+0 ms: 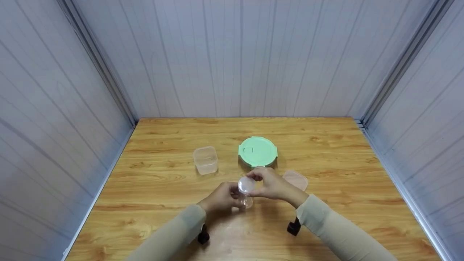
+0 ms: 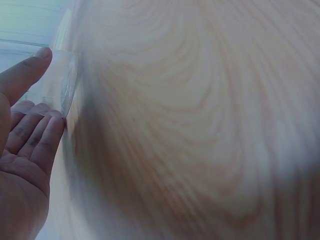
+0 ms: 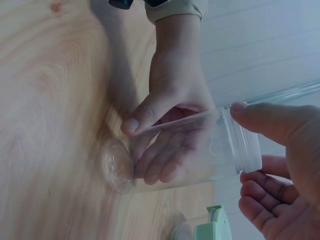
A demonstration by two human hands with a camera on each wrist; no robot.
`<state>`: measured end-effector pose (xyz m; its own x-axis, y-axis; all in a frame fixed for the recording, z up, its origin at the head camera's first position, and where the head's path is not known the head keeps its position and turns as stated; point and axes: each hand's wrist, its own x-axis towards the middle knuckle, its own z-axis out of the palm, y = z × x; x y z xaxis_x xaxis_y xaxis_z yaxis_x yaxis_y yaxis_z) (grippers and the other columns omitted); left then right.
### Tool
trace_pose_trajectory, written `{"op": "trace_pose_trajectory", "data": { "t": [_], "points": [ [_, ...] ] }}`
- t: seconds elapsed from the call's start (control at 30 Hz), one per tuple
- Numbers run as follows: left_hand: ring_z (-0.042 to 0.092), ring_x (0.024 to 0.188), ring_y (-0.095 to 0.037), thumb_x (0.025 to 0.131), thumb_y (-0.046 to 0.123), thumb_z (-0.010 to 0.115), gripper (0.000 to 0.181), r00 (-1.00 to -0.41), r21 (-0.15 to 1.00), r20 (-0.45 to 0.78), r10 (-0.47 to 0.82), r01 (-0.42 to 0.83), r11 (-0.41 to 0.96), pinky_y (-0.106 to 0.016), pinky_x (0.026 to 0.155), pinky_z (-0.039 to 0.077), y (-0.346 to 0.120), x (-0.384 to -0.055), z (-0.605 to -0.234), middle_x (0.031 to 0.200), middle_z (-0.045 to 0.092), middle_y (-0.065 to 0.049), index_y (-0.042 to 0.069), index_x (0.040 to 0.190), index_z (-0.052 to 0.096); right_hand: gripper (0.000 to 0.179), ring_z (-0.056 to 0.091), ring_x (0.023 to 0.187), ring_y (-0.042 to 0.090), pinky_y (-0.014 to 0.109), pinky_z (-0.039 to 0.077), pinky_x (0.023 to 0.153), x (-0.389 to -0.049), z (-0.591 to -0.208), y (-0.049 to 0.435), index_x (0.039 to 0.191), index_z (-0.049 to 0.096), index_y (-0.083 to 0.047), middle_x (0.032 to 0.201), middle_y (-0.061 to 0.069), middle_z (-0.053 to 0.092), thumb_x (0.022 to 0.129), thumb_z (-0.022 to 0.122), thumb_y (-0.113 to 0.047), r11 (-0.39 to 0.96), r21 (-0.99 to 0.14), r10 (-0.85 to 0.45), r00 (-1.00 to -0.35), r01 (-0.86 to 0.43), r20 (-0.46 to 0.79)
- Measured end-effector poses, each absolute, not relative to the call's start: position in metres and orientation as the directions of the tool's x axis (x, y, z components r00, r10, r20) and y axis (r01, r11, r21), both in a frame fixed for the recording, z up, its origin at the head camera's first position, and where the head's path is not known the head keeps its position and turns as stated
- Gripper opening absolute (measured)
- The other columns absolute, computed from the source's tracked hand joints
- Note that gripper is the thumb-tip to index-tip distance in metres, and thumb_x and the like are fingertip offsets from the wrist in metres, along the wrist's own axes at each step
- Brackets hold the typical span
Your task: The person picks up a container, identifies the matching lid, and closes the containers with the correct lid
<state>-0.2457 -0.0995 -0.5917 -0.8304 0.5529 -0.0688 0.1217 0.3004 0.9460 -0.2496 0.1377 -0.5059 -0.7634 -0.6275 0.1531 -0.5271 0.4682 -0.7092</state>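
A wooden table (image 1: pixel 152 203) carries a clear tub (image 1: pixel 206 167), green-lidded container (image 1: pixel 258 152).

In the head view, the right hand (image 1: pixel 270 184) hides part of a pale square lid (image 1: pixel 296 179); the left hand (image 1: pixel 220 197) covers one side of the jar (image 1: pixel 246 202). The right wrist view's bottom edge cuts off the green-lidded box (image 3: pixel 216 229).

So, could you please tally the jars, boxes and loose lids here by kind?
Jars: 1, a clear jar
Boxes: 2, an open square box and a green-topped round box
Loose lids: 1, a flat lid
Total: 4
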Motion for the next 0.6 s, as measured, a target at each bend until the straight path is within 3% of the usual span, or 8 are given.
{"op": "trace_pose_trajectory", "data": {
  "t": [0.23,0.47,0.6],
  "points": [
    [0.077,0.103,-0.023,0.085,-0.004,0.086,0.040,-0.835,0.936,-0.067,0.546,0.137,0.325,-0.027,0.092,0.063,-0.0991,-0.2460,-0.5891,0.116,0.081,-0.010,0.008,0.123,0.078,0.052,0.066,0.100,0.018,0.028,0.055,0.089,-0.2505,-0.5081,0.1366,0.126,0.074,0.001,0.111,0.009,0.076,0.085,0.094,-0.024,0.462,-0.706,-0.623,-0.763,-0.536,0.171],
    [0.078,0.107,-0.025,0.085,-0.007,0.084,0.042,-0.831,0.943,-0.082,0.550,0.114,0.313,-0.027,0.092,0.064,-0.0990,-0.2453,-0.5896,0.119,0.081,-0.012,0.008,0.124,0.078,0.053,0.067,0.104,0.020,0.037,0.058,0.094,-0.2480,-0.5073,0.1354,0.129,0.075,0.000,0.115,0.009,0.077,0.086,0.093,-0.026,0.477,-0.718,-0.614,-0.776,-0.507,0.140],
    [0.075,0.100,-0.020,0.084,-0.004,0.088,0.039,-0.836,0.929,-0.063,0.545,0.151,0.338,-0.025,0.089,0.062,-0.0994,-0.2460,-0.5890,0.115,0.081,-0.012,0.008,0.120,0.079,0.051,0.069,0.105,0.023,0.041,0.059,0.094,-0.2487,-0.5053,0.1353,0.128,0.075,0.002,0.114,0.011,0.077,0.087,0.092,-0.024,0.480,-0.693,-0.633,-0.759,-0.538,0.150]
  ]
}}
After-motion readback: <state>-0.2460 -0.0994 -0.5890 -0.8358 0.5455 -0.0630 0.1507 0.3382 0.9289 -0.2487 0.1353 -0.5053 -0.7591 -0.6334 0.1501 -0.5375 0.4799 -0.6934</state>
